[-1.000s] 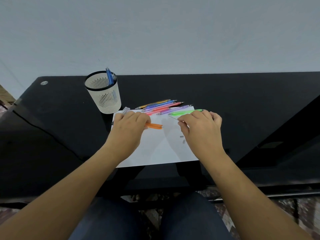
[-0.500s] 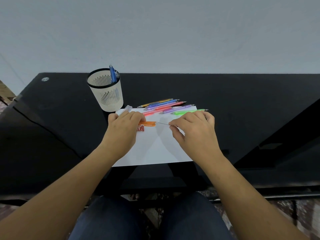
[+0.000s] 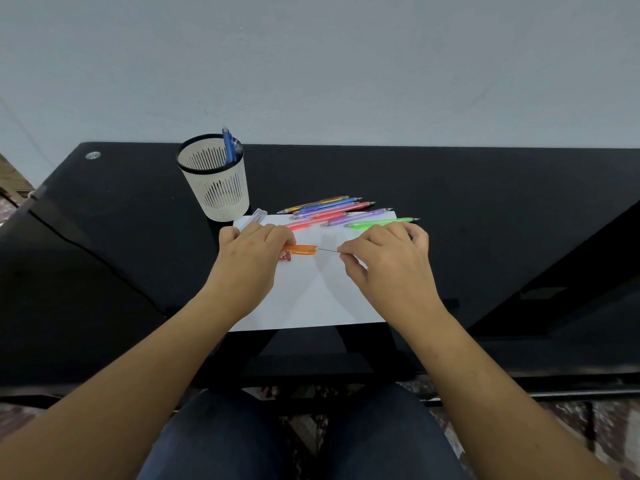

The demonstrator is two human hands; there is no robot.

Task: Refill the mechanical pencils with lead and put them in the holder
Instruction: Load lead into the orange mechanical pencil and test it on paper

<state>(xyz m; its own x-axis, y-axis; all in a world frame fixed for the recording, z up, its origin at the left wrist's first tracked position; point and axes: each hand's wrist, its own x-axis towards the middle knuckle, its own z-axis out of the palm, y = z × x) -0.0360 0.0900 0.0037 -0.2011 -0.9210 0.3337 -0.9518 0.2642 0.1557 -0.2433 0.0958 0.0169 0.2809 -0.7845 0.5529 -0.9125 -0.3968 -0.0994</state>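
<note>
Gripping the short orange plastic mechanical pencil [image 3: 300, 249] in the curled left hand [image 3: 249, 261], to steady it. Pinching the thin dark lead stick [image 3: 329, 250] in the right hand [image 3: 388, 261], aimed at the pencil's end between both hands. Moved in from beside the bright green plastic pencil [image 3: 377, 222] since a second ago

The right hand [image 3: 388, 265] is now off the upper row of pencils, at mid-frame, pinching a thin dark lead [image 3: 328, 250] aimed at the orange translucent mechanical pencil [image 3: 300, 249]. The left hand [image 3: 249, 261] sits further left, uncovering a small red label [image 3: 284, 258].
</note>
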